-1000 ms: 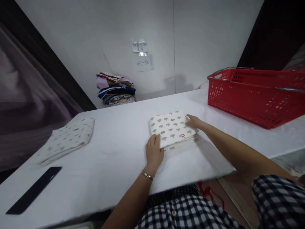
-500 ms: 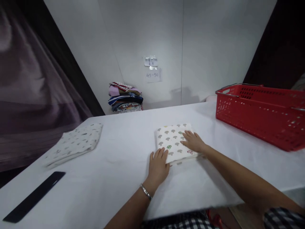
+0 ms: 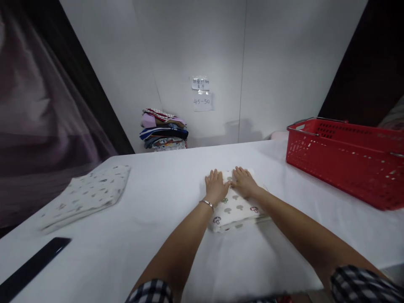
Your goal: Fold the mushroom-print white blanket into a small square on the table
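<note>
A white cloth with a mushroom print (image 3: 235, 210) lies folded into a flat block on the white-covered table, in front of me. My left hand (image 3: 216, 188) rests flat on its upper left part, fingers stretched toward the far edge. Beside it, my right hand (image 3: 244, 183) presses on the upper right part, palm down with fingers extended. The thumbs nearly meet in the middle. Both hands hide much of the cloth's far half.
To the left lies another folded printed white cloth (image 3: 91, 191), with a dark flat strip (image 3: 34, 269) nearer me. A red basket (image 3: 341, 164) stands at the right. Stacked folded fabrics (image 3: 164, 130) sit beyond the table's far edge, by a wall with paper labels (image 3: 202, 101).
My left hand has moved from the cloth's near left corner up onto its far left part. My right hand has slid slightly left and away from me. The view has shifted a little.
</note>
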A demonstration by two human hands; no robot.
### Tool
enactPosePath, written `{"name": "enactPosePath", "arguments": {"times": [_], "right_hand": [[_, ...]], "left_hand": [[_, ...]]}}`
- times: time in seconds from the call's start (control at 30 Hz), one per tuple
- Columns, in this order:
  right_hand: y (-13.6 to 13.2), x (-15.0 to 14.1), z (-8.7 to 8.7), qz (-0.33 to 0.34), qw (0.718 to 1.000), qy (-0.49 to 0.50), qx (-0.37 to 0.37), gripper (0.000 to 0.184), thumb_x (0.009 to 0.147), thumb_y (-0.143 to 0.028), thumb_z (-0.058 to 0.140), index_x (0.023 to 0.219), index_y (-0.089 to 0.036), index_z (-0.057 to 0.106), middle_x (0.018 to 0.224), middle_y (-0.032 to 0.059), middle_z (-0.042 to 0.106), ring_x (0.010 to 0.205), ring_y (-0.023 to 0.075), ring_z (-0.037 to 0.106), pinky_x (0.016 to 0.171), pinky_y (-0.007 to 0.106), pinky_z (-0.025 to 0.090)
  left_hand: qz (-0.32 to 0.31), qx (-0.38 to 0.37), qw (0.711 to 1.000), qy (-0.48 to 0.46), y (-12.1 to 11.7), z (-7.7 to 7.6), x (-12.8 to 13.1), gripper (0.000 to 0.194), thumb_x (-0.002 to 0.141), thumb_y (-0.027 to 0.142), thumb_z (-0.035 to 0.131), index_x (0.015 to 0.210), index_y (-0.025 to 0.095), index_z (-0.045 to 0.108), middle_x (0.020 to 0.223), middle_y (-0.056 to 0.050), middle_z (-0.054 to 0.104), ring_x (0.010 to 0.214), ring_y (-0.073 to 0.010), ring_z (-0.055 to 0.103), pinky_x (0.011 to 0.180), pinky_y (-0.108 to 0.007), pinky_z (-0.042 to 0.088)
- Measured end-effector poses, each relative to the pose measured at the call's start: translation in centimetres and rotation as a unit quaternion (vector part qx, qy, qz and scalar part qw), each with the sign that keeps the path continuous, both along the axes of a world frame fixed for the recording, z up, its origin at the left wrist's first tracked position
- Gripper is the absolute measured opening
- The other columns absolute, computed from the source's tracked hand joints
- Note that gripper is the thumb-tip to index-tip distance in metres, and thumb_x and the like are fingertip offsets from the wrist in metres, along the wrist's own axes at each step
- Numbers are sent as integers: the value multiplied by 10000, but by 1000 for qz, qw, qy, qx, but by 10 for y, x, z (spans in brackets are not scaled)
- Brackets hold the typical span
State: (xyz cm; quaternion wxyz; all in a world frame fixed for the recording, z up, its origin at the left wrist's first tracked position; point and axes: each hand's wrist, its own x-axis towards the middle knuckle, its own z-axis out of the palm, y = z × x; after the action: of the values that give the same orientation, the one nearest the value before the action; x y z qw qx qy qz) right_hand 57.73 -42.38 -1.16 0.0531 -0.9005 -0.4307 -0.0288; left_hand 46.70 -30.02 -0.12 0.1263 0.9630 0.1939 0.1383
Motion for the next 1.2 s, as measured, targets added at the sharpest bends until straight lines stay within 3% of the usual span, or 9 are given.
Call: {"name": "enactPosePath", "arguments": {"times": [0.13, 0.27, 0.43, 0.53, 0.67, 0.77, 0.87, 1.07, 1.2], "right_hand": [[-5, 19, -21, -20, 1000, 16, 4, 678, 913, -577, 260, 1432, -144, 317, 1509, 128, 246, 1393, 274, 170, 1115, 459, 154], [-9, 24, -28, -6, 1000, 17, 9, 707, 908, -594, 253, 1431, -121, 311, 1511, 144, 229, 1397, 278, 154, 1115, 464, 145], [-3, 22, -16, -1, 998, 65, 21, 696, 896, -567, 326, 1422, -111, 332, 1510, 148, 230, 1395, 290, 154, 1114, 478, 144], [-11, 30, -1, -12, 990, 117, 79, 633, 888, -522, 378, 1399, -149, 390, 1491, 117, 291, 1380, 259, 224, 1104, 418, 221], [-45, 46, 18, -134, 973, 115, 148, 505, 922, -410, 322, 1356, -189, 457, 1422, 74, 427, 1294, 212, 390, 1037, 349, 336], [-70, 49, 19, -201, 964, 128, 120, 412, 918, -365, 334, 1148, -187, 626, 1181, 72, 632, 1076, 213, 573, 888, 314, 439], [-79, 42, 12, -221, 962, 137, 77, 386, 906, -415, 385, 992, -179, 678, 1009, 79, 688, 933, 220, 621, 772, 292, 454], [-67, 24, 1, -232, 967, 108, 15, 455, 878, -491, 458, 1059, -107, 621, 1101, 183, 623, 981, 286, 590, 775, 333, 418], [-66, 19, 0, -235, 967, 100, 5, 425, 916, -465, 409, 1086, -117, 586, 1117, 177, 611, 1003, 276, 578, 792, 328, 405]], "left_hand": [[2, 9, 1000, 1, 0, -23, 4, 586, 875, 446, 411, 1391, 171, 372, 1501, -132, 285, 1406, -282, 179, 1116, -551, 143], [1, 19, 1000, -12, -2, -32, 1, 594, 890, 439, 367, 1402, 137, 360, 1505, -127, 275, 1408, -282, 163, 1123, -545, 117], [7, 37, 999, -18, -4, -32, 3, 594, 885, 420, 365, 1395, 114, 374, 1495, -144, 290, 1406, -297, 161, 1118, -561, 112], [10, 39, 999, -16, -5, -32, 4, 600, 880, 420, 368, 1390, 105, 381, 1491, -153, 295, 1405, -306, 160, 1115, -569, 104], [10, 30, 1000, 0, -5, -31, 4, 616, 878, 428, 355, 1400, 103, 365, 1500, -149, 276, 1406, -308, 151, 1117, -563, 94], [12, 33, 999, 12, -5, -29, 4, 626, 881, 432, 334, 1412, 102, 344, 1509, -140, 257, 1411, -302, 132, 1119, -558, 86], [14, 36, 999, 32, -6, -28, 4, 647, 886, 456, 301, 1426, 100, 317, 1521, -127, 229, 1415, -296, 112, 1124, -553, 78], [17, 47, 998, 42, -6, -28, 3, 650, 892, 469, 271, 1434, 112, 304, 1527, -116, 218, 1420, -293, 87, 1128, -545, 81], [17, 44, 998, 30, -5, -30, 3, 634, 890, 467, 290, 1427, 132, 318, 1524, -113, 231, 1419, -293, 96, 1127, -545, 78]]}}
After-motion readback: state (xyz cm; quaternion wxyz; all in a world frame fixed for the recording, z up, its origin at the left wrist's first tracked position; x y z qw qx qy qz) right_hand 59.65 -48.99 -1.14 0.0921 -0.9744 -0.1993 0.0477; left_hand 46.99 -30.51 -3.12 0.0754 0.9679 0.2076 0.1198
